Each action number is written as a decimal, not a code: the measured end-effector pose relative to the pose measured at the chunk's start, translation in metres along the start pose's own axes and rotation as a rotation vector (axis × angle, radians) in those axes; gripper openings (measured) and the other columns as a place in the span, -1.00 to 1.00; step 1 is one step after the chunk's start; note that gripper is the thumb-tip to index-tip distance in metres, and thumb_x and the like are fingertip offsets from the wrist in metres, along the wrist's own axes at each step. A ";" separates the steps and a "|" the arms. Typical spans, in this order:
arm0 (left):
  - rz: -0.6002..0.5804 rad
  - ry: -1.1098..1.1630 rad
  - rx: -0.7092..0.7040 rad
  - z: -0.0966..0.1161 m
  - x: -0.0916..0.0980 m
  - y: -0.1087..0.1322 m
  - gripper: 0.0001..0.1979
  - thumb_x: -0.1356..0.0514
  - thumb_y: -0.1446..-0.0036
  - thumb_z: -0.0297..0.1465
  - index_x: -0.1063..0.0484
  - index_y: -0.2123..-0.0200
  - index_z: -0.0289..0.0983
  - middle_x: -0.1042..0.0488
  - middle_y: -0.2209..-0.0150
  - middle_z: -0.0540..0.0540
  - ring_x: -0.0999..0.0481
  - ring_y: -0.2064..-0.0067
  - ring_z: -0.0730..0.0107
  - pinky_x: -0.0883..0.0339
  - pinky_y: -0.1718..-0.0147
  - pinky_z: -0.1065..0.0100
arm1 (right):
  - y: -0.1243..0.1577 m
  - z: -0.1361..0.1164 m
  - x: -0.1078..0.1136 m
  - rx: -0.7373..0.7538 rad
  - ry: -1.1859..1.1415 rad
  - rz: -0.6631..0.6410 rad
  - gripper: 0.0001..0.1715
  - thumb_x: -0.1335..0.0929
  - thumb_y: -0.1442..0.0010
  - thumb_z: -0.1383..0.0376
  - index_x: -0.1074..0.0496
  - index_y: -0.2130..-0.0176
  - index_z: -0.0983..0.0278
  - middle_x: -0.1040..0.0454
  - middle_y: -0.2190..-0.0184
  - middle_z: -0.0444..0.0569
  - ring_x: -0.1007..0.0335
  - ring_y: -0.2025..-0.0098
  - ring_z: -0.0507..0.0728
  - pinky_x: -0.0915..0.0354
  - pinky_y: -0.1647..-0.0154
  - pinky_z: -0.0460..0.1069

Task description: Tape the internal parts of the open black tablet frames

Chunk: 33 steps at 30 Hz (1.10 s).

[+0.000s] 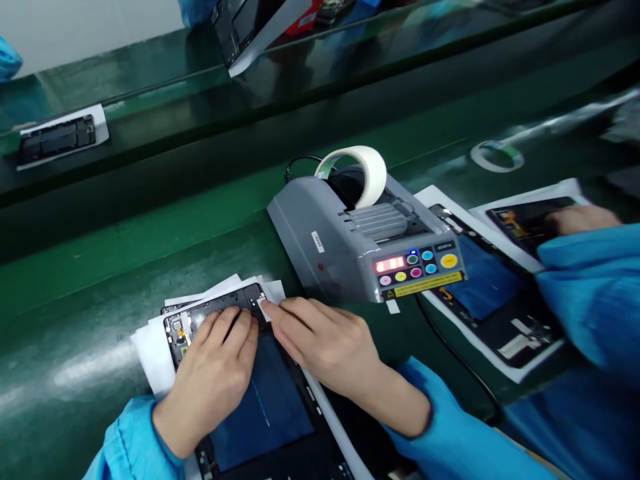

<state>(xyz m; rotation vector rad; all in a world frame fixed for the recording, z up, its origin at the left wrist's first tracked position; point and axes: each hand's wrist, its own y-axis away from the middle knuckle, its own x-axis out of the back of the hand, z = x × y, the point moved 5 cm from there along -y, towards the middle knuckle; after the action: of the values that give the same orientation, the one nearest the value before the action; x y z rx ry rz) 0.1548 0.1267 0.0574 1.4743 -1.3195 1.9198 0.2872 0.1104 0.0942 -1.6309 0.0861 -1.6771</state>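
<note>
Now pinching a small white rectangular tape piece (264, 311) in the right hand (323, 340), grip together on it, at the twelve o'clock corner of a flat black rectangular housing (270, 407), laid on white sheets (154, 360) over a glossy dark green counter (55, 327); resting the left hand (215, 373) across its eleven o'clock end, cannot tell that grip apart or clamped; working beside a grey plastic tape dispenser (325, 233) at one o'clock

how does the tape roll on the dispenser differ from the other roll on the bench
The dispenser roll stands on edge in the grey machine; the bench roll lies flat. The dispenser roll's band looks wide, the bench roll's narrow. Both are whitish rings showing green inside.
</note>
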 end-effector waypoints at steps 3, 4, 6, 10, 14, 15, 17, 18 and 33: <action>-0.002 0.004 -0.002 0.000 0.000 0.000 -0.64 0.02 -0.30 -0.52 -0.42 -0.08 -0.44 -0.54 -0.03 -0.18 -0.45 -0.09 0.12 -0.23 -0.12 0.17 | 0.003 -0.005 -0.009 0.007 -0.013 -0.055 -0.76 -0.26 -0.36 0.47 -0.53 0.15 0.40 -0.50 0.40 -0.03 -0.37 0.44 0.06 -0.24 0.47 -0.01; 0.002 0.006 0.000 0.000 0.000 0.000 -0.64 0.02 -0.30 -0.52 -0.42 -0.07 -0.44 -0.54 -0.03 -0.17 -0.45 -0.09 0.12 -0.22 -0.12 0.17 | 0.005 -0.005 -0.010 0.009 -0.022 -0.066 -0.75 -0.25 -0.36 0.47 -0.53 0.15 0.40 -0.50 0.40 -0.03 -0.38 0.43 0.06 -0.25 0.47 -0.01; 0.009 0.009 0.001 0.001 0.000 0.000 -0.65 0.02 -0.30 -0.52 -0.42 -0.07 -0.44 -0.55 -0.02 -0.16 -0.45 -0.08 0.13 -0.21 -0.12 0.17 | 0.007 -0.006 -0.011 0.015 -0.041 -0.080 -0.73 -0.24 -0.38 0.46 -0.53 0.14 0.40 -0.50 0.39 -0.04 -0.39 0.42 0.06 -0.26 0.46 -0.01; 0.001 0.016 0.001 0.002 -0.001 0.000 -0.65 0.02 -0.31 -0.52 -0.42 -0.07 -0.43 -0.55 -0.01 -0.15 -0.44 -0.08 0.13 -0.19 -0.13 0.18 | 0.009 -0.004 -0.009 0.013 -0.065 -0.094 -0.73 -0.24 -0.38 0.46 -0.53 0.14 0.38 -0.48 0.39 -0.05 -0.37 0.42 0.06 -0.24 0.45 -0.01; 0.000 0.009 0.004 0.001 -0.002 0.000 -0.64 0.03 -0.31 -0.52 -0.41 -0.07 -0.43 -0.54 -0.03 -0.15 -0.44 -0.09 0.12 -0.18 -0.13 0.17 | 0.009 -0.004 -0.010 0.009 -0.055 -0.135 -0.71 -0.23 -0.38 0.46 -0.53 0.14 0.38 -0.46 0.40 -0.05 -0.35 0.42 0.06 -0.22 0.44 -0.01; -0.002 0.009 0.004 0.001 -0.002 0.000 -0.64 0.03 -0.31 -0.52 -0.41 -0.07 -0.43 -0.54 -0.03 -0.15 -0.44 -0.09 0.12 -0.18 -0.13 0.17 | 0.009 -0.005 -0.010 0.011 -0.043 -0.145 -0.71 -0.22 -0.38 0.46 -0.53 0.13 0.38 -0.45 0.40 -0.05 -0.34 0.43 0.07 -0.21 0.44 -0.01; -0.005 0.012 0.005 0.000 -0.002 0.000 -0.64 0.01 -0.30 -0.51 -0.40 -0.08 -0.43 -0.54 -0.02 -0.15 -0.44 -0.09 0.12 -0.19 -0.13 0.17 | 0.007 -0.007 -0.009 0.016 -0.012 -0.167 -0.70 -0.23 -0.35 0.47 -0.54 0.12 0.39 -0.42 0.43 -0.05 -0.30 0.46 0.08 -0.19 0.46 0.00; -0.008 0.013 0.008 0.000 -0.002 0.000 -0.64 0.01 -0.30 -0.51 -0.40 -0.09 -0.43 -0.54 -0.02 -0.16 -0.44 -0.09 0.13 -0.20 -0.13 0.18 | 0.006 -0.008 -0.009 0.015 0.005 -0.182 -0.71 -0.24 -0.33 0.48 -0.54 0.13 0.40 -0.40 0.44 -0.04 -0.29 0.47 0.08 -0.19 0.47 0.01; 0.020 -0.010 -0.016 0.005 0.011 0.000 -0.67 -0.04 -0.27 -0.53 -0.41 -0.06 -0.42 -0.53 -0.04 -0.25 -0.47 -0.08 0.07 -0.34 -0.07 0.08 | 0.025 -0.017 -0.004 -0.006 0.049 -0.347 -0.56 -0.36 -0.27 0.25 -0.43 -0.10 0.38 -0.48 0.18 0.07 -0.34 0.23 0.22 -0.31 0.21 0.13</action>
<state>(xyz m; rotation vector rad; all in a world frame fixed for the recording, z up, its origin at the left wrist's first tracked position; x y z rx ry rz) 0.1531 0.1198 0.0668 1.4703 -1.3553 1.9127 0.2840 0.0872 0.0743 -1.6803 -0.1776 -1.9767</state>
